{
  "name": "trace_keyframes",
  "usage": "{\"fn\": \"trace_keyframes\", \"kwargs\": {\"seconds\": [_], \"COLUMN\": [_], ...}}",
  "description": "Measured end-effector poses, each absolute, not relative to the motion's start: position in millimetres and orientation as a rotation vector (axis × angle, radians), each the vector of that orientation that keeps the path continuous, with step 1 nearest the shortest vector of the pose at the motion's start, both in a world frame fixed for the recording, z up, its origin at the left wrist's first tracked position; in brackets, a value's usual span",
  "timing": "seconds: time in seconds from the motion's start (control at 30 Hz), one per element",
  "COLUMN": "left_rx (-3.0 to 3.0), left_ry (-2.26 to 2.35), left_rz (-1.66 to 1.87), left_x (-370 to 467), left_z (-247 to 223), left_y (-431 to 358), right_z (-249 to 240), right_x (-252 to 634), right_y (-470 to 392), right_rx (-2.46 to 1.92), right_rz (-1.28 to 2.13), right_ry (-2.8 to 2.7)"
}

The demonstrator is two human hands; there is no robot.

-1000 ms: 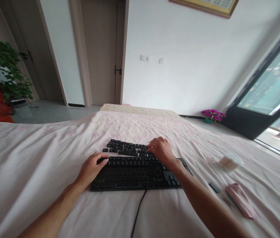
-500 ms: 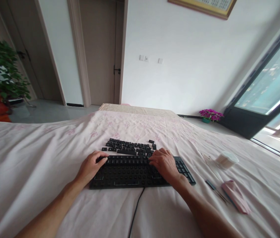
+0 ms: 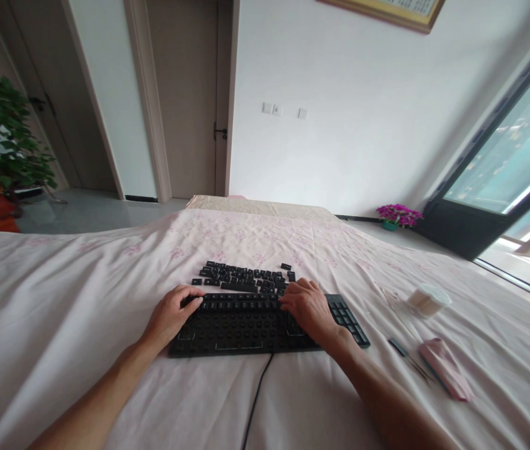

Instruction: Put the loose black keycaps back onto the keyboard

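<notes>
While the left hand (image 3: 177, 310) clasps the black keyboard (image 3: 241, 325) by its far left corner, the right hand (image 3: 306, 306), well apart, bends over its far rows; whether it grips anything I cannot tell. The keyboard lies mid-width on the floral sheet (image 3: 105, 281), loose keycaps (image 3: 242, 274) just beyond, toward the sheet's far edge.

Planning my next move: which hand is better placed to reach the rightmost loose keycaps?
Probably the right hand: it's over the keyboard's right half, close to those keycaps, while the left hand is at the keyboard's far left corner.
</notes>
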State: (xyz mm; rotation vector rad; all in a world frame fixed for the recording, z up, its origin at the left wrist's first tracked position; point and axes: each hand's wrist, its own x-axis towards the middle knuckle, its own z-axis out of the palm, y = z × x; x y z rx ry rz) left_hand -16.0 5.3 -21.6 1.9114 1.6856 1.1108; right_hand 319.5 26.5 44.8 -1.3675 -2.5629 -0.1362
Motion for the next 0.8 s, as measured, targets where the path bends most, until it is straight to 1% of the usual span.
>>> {"fn": "trace_keyframes", "kwargs": {"seconds": [0.37, 0.63, 0.8], "left_rx": [1.909, 1.923, 1.925], "left_ry": [1.674, 1.686, 1.686], "left_rz": [1.112, 1.119, 1.111], "left_x": [-16.7, -16.2, -16.1], "left_z": [-23.1, -22.6, -21.0], "left_y": [5.7, 5.3, 4.7], "right_z": [35.3, 38.9, 40.1], "right_x": [325.7, 319.6, 318.4], "right_y": [25.8, 23.1, 21.2], "right_rx": [-1.402, -1.348, -1.398], "right_rz": [-0.159, -0.180, -0.227], "right_ry": [-2.515, -2.573, -2.588]}}
